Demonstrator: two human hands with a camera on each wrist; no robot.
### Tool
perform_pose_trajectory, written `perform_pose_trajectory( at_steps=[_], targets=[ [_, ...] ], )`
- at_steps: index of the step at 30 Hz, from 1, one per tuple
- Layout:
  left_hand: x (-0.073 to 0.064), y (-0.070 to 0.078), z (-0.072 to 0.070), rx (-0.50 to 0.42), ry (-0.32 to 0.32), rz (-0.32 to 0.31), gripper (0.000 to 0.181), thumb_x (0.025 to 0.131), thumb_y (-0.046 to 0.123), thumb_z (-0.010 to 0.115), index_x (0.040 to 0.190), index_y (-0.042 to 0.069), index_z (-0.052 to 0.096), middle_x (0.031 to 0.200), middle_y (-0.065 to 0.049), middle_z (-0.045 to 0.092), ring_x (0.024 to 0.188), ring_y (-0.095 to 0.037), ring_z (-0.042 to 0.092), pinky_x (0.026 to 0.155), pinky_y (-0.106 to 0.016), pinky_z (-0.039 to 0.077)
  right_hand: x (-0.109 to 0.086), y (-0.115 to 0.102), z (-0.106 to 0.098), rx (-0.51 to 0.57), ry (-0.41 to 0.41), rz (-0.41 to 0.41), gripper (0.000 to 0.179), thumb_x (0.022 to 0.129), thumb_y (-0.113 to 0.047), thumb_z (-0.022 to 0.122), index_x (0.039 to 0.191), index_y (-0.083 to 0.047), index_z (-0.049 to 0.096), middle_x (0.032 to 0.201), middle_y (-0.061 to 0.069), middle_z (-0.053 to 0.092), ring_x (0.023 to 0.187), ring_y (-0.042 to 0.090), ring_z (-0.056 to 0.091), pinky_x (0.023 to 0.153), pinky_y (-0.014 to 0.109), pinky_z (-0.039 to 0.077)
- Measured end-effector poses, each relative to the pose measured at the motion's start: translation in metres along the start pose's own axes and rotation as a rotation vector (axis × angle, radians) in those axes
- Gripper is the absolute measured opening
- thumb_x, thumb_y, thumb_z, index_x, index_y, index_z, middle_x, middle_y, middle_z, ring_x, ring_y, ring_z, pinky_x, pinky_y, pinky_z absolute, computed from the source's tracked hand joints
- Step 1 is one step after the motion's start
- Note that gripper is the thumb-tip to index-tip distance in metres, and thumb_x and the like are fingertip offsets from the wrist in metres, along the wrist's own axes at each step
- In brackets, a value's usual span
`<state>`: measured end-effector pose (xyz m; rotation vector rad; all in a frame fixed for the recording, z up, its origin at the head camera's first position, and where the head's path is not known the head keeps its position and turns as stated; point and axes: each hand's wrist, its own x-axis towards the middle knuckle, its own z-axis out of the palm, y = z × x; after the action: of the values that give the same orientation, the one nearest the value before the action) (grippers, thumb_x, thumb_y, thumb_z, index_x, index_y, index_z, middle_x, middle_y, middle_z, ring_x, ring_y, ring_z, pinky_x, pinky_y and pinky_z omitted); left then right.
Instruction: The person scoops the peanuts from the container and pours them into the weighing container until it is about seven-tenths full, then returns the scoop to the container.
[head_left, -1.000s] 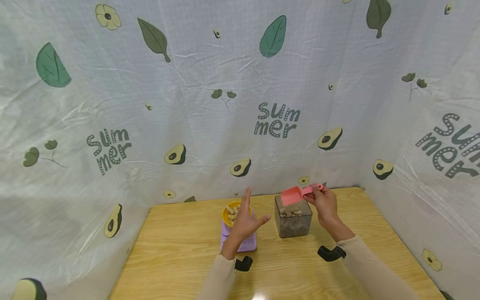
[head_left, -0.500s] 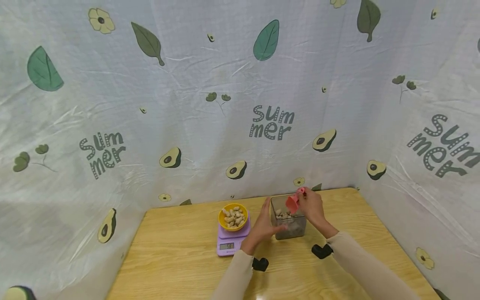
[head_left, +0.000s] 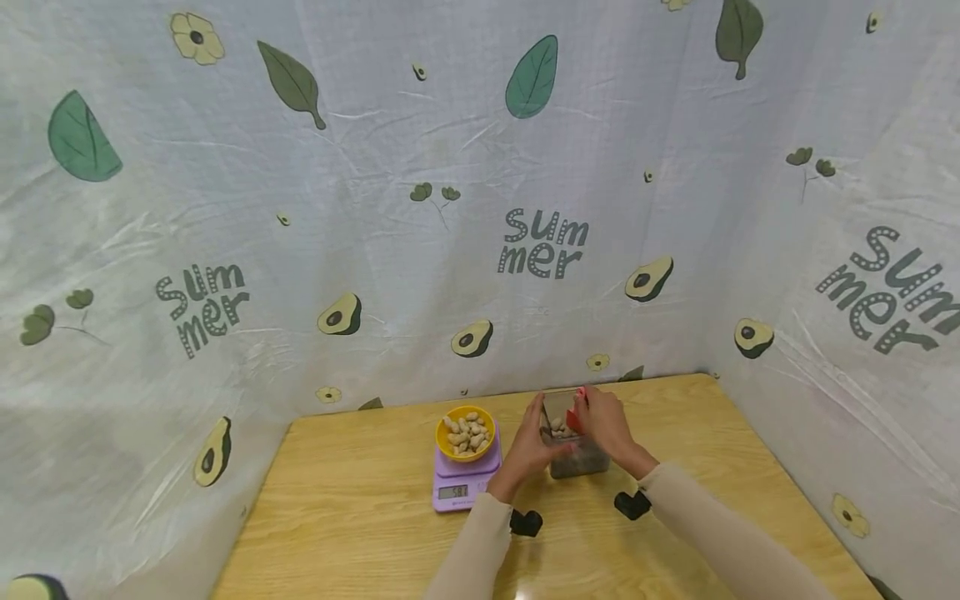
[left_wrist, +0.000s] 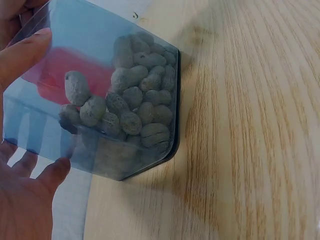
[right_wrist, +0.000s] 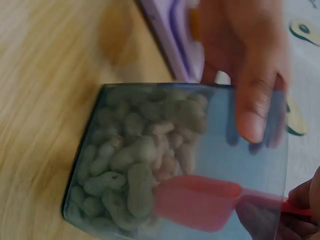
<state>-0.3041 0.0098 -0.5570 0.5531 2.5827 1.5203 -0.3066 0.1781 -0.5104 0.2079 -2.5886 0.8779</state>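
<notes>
A clear, grey-tinted square container (head_left: 588, 463) stands on the wooden table, partly filled with unshelled peanuts (right_wrist: 135, 150). My left hand (head_left: 528, 454) grips its left side, thumb across the front wall and fingers along the adjoining side. Inside, a pink-red scoop (right_wrist: 195, 202) dips with its blade against the peanuts. My right hand (head_left: 609, 427) pinches the scoop's handle over the rim. Left of the container, a yellow bowl (head_left: 441, 440) of peanuts sits on a purple kitchen scale (head_left: 442, 479) with a lit display.
The wooden table (head_left: 352, 508) reaches out in front and to both sides. Behind it and at the sides hangs a white printed sheet (head_left: 405, 292). Each wrist carries a black camera mount, the left one (head_left: 527, 523) close above the table.
My left hand has moved right, from over the scale to the container. The right hand has turned the scoop down and lowered it into the peanuts.
</notes>
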Motion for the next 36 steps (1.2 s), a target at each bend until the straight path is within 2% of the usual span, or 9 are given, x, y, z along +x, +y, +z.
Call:
perform_pose_trajectory(
  at_steps=[3,9,11,16,19,23,27,30,36],
  targets=[
    [0.0,0.001,0.001,-0.008,-0.001,0.012,0.107,0.081,0.038,0.08,0.159,0.018,0.01,0.165,-0.013,0.016,0.148,-0.037,0.028,0.116,-0.055,0.033,0.0,0.002,0.0,0.008,-0.027,0.049,0.029,0.101,-0.014,0.051,0.073,-0.005,0.055,0.06,0.006,0.054,0.049,0.013,0.047,0.046,0.024,0.035],
    [-0.001,0.001,0.001,0.003,0.015,0.028,0.108,0.08,0.036,0.081,0.159,0.015,0.01,0.164,-0.013,0.017,0.147,-0.036,0.029,0.115,-0.054,0.036,0.003,0.007,-0.006,0.063,0.021,0.187,0.031,0.098,-0.014,0.054,0.069,-0.005,0.053,0.057,0.005,0.048,0.05,0.015,0.041,0.046,0.026,0.03],
    [0.0,0.0,0.0,0.005,0.019,0.031,0.109,0.08,0.037,0.081,0.159,0.016,0.01,0.164,-0.013,0.017,0.148,-0.036,0.028,0.115,-0.055,0.035,0.003,0.005,-0.006,0.077,0.021,0.196,0.029,0.098,-0.014,0.055,0.07,-0.004,0.055,0.058,0.006,0.05,0.05,0.015,0.042,0.046,0.026,0.03],
    [0.001,0.001,-0.001,0.001,0.027,0.024,0.108,0.08,0.041,0.081,0.159,0.022,0.01,0.164,-0.011,0.017,0.148,-0.035,0.028,0.115,-0.054,0.035,0.003,-0.003,0.001,0.079,-0.056,0.137,0.025,0.1,-0.017,0.053,0.081,-0.002,0.06,0.067,0.009,0.057,0.055,0.015,0.047,0.048,0.025,0.035],
    [0.001,0.0,-0.001,0.003,0.024,0.028,0.106,0.08,0.04,0.08,0.159,0.021,0.011,0.164,-0.011,0.018,0.148,-0.036,0.029,0.115,-0.055,0.035,0.003,-0.005,0.003,0.132,-0.056,0.195,0.025,0.1,-0.018,0.054,0.083,-0.002,0.062,0.068,0.009,0.059,0.055,0.015,0.049,0.048,0.025,0.036],
    [0.0,-0.001,0.0,-0.006,0.025,0.033,0.105,0.081,0.035,0.08,0.159,0.02,0.011,0.164,-0.012,0.017,0.148,-0.036,0.029,0.114,-0.053,0.036,0.003,-0.004,0.0,0.28,-0.028,0.347,0.026,0.101,-0.017,0.052,0.092,0.003,0.066,0.074,0.016,0.067,0.058,0.017,0.063,0.049,0.026,0.048],
    [-0.001,-0.001,0.0,-0.039,0.015,0.034,0.105,0.082,0.034,0.08,0.159,0.021,0.01,0.165,-0.011,0.015,0.148,-0.035,0.029,0.113,-0.05,0.039,0.005,-0.002,-0.008,0.478,-0.028,0.495,0.032,0.103,-0.017,0.047,0.11,0.008,0.064,0.094,0.024,0.071,0.075,0.023,0.074,0.063,0.029,0.06],
    [-0.001,-0.001,0.0,-0.038,0.002,0.033,0.105,0.082,0.036,0.08,0.159,0.023,0.011,0.165,-0.01,0.015,0.148,-0.035,0.029,0.112,-0.051,0.04,0.006,0.0,-0.015,0.603,-0.013,0.588,0.035,0.103,-0.018,0.045,0.116,0.01,0.06,0.097,0.025,0.072,0.078,0.022,0.075,0.067,0.029,0.061],
    [-0.001,-0.003,0.0,-0.036,0.0,0.02,0.106,0.081,0.036,0.081,0.159,0.023,0.011,0.165,-0.008,0.015,0.147,-0.033,0.031,0.111,-0.049,0.042,0.006,0.007,-0.022,0.792,0.006,0.688,0.037,0.104,-0.016,0.043,0.127,0.012,0.052,0.089,0.014,0.071,0.074,0.012,0.073,0.07,0.026,0.061]
  ],
)
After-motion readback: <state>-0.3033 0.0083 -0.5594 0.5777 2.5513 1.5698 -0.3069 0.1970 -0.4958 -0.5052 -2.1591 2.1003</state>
